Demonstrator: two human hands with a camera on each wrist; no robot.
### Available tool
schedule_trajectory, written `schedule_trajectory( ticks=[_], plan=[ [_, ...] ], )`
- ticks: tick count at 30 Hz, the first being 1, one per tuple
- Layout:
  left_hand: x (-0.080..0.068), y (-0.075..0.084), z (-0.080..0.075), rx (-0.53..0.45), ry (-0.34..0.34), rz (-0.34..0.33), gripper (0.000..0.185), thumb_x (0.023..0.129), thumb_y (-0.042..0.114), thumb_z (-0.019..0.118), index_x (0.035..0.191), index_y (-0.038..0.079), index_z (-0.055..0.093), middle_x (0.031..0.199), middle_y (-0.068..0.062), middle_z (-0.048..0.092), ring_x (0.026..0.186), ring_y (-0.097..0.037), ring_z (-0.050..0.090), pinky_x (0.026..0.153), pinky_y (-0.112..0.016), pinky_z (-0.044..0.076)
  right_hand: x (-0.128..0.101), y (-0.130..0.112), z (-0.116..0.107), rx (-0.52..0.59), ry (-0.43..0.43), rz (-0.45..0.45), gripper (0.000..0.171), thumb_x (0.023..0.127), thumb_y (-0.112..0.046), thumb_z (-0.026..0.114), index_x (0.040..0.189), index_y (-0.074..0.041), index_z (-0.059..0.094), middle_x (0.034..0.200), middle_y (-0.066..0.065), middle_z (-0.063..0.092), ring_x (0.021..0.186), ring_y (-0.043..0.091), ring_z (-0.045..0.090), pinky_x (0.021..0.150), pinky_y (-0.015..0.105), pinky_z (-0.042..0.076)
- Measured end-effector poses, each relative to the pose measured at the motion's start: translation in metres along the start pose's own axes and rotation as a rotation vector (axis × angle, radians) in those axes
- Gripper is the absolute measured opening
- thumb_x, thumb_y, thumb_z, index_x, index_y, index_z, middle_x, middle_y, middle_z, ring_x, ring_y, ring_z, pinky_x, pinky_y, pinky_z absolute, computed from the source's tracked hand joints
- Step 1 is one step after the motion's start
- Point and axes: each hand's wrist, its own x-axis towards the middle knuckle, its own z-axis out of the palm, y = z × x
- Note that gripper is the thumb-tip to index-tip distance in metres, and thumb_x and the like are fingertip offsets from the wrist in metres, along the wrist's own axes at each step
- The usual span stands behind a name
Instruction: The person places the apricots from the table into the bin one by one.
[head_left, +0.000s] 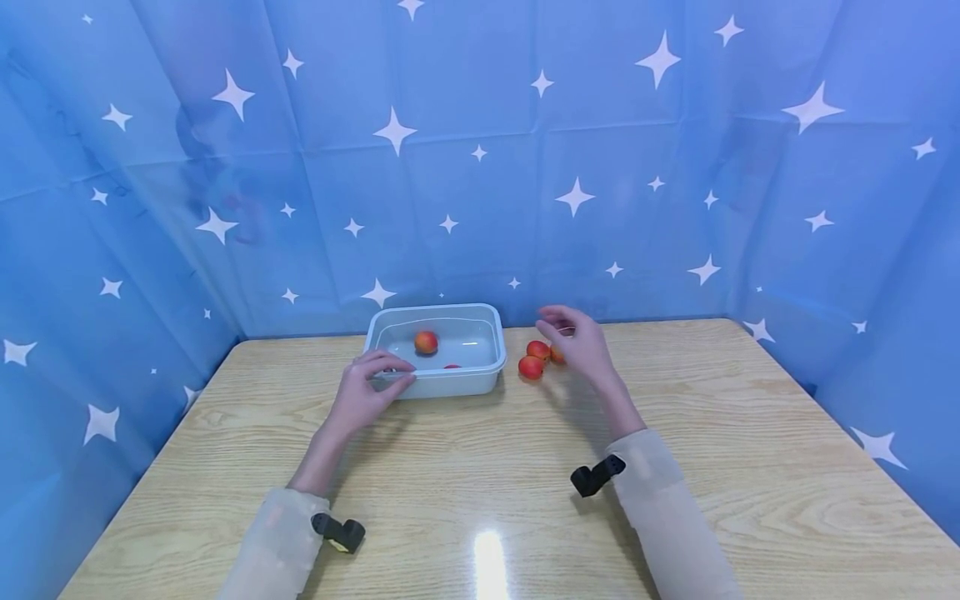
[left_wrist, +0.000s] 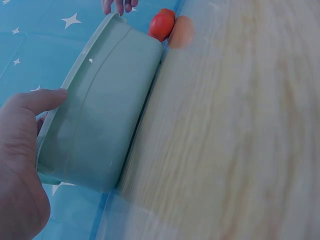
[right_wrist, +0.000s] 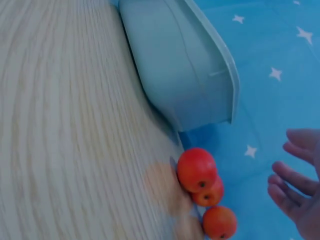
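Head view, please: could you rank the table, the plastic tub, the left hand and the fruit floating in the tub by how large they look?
1. Table
2. Plastic tub
3. Left hand, gripping the tub's near rim; it sits slightly nearer the camera, yet plainly looks smaller than the tub
4. Floating fruit

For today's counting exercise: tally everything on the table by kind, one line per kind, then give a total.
Red-orange fruits beside the tub: 3
Red-orange fruits in the tub: 2
Clear plastic tub: 1
Total: 6
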Motion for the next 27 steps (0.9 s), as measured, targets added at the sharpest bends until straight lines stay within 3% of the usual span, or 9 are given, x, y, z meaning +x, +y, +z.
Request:
schedule_trajectory(
  ticks=[14, 22, 27],
  plan=[
    [0.001, 0.000, 0.001, -0.008, 0.010, 0.032, 0.014, 0.083, 0.006, 0.084, 0.094, 0.012, 0.079, 0.094, 0.002, 0.072, 0.099, -0.021, 0.064, 0.097, -0.043, 0.042, -0.002, 0.028, -0.013, -0.123, -0.046, -0.025, 0.038, 0.102, -0.023, 0.061, 0.133, -0.001, 0.061, 0.132, 0.021, 0.059, 0.116, 0.038, 0.054, 0.102, 0.051, 0.043],
    [0.001, -0.001, 0.002, -0.026, 0.027, 0.034, 0.016, 0.081, 0.003, 0.084, 0.094, 0.010, 0.078, 0.094, -0.003, 0.073, 0.099, -0.025, 0.064, 0.097, -0.044, 0.041, -0.005, 0.044, -0.017, -0.189, -0.113, 0.060, 0.040, 0.100, -0.018, 0.065, 0.138, -0.005, 0.059, 0.140, 0.022, 0.052, 0.125, 0.044, 0.049, 0.104, 0.056, 0.041],
    [0.000, 0.008, 0.002, -0.014, 0.027, 0.019, 0.014, 0.081, -0.004, 0.082, 0.093, 0.002, 0.077, 0.093, -0.010, 0.072, 0.099, -0.031, 0.064, 0.097, -0.047, 0.040, -0.007, 0.051, -0.017, -0.164, -0.149, 0.090, 0.042, 0.099, -0.014, 0.065, 0.139, -0.004, 0.058, 0.144, 0.020, 0.052, 0.124, 0.043, 0.049, 0.102, 0.056, 0.042]
  ],
)
